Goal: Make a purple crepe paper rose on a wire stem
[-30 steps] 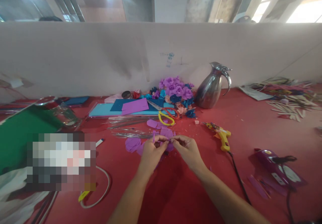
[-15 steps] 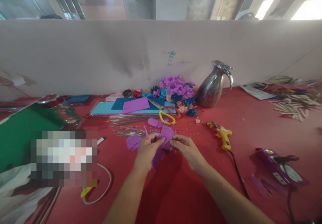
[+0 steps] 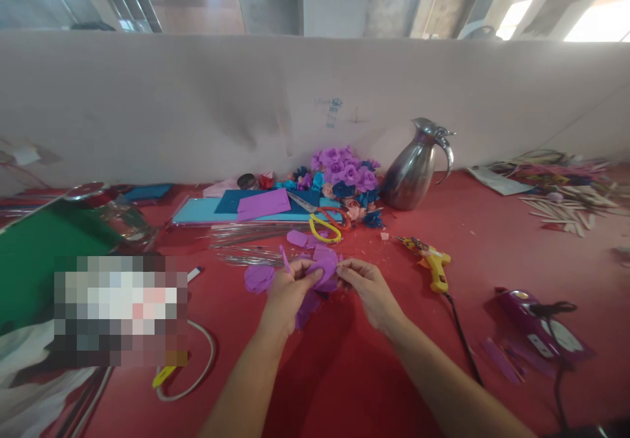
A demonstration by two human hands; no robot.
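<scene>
Our left grip [image 3: 288, 288] pinches purple paper [image 3: 325, 268] above the red desk [image 3: 335, 372]; our right grip [image 3: 370, 287] bunches at its edge, hold unclear. We seem to be shaping it; any further bend calls for light pressure

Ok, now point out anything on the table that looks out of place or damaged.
I see nothing clearly spilled or broken. The pale sticks at the far right are splayed untidily at odd angles, and a stray pink scrap lies by the tip of the yellow glue gun. The pixelated area at left cannot be judged.
</scene>
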